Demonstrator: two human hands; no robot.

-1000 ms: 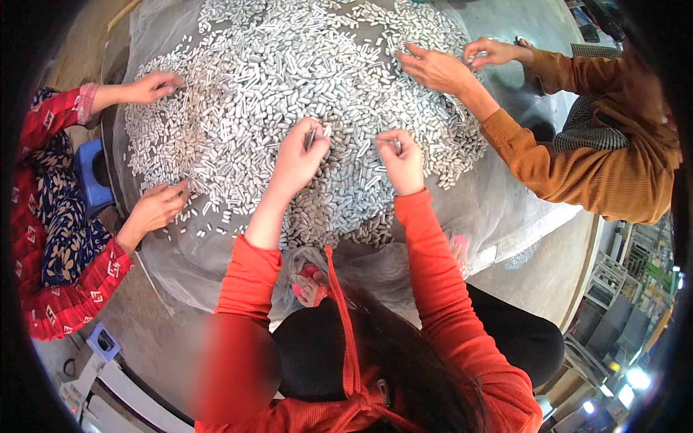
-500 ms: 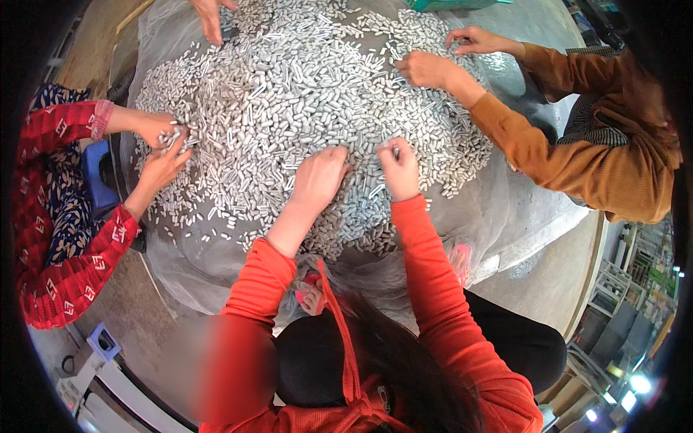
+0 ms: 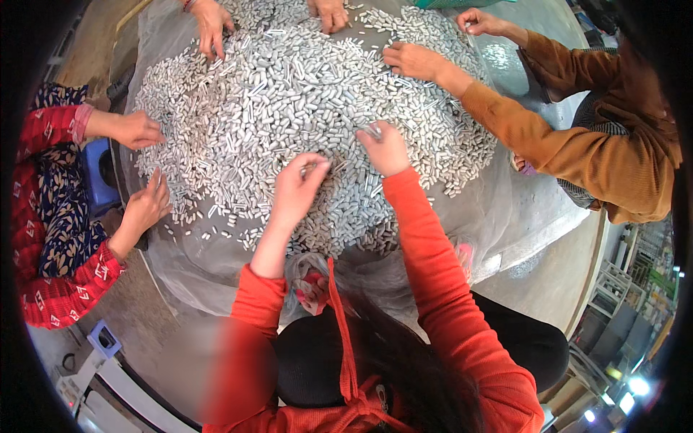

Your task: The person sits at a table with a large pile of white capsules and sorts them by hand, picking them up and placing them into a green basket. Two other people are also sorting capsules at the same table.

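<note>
A broad heap of small silver-grey oblong pieces (image 3: 281,115), some like short tubes, spreads over a sheet in front of me. My left hand (image 3: 297,189) hovers at the near part of the heap, thumb and fingertips drawn together. Whatever sits in that pinch is too small to make out. My right hand (image 3: 388,150), a little farther off and to the right, pinches a small silver oblong piece (image 3: 373,131) between thumb and fingers. Darker, bluish-grey pieces (image 3: 346,209) lie between my two forearms.
A person in a red patterned sleeve works at left, hands (image 3: 144,206) by the heap's edge. Someone in brown sleeves (image 3: 548,144) reaches in from the right. Other hands (image 3: 209,25) come from the far side. A translucent sheet (image 3: 202,278) lies underneath; a green basket (image 3: 462,3) stands far back.
My left hand has drawn back slightly left and its pinch has lifted. My right hand has moved left and farther away. The left person's hands have separated; another far hand has appeared.
</note>
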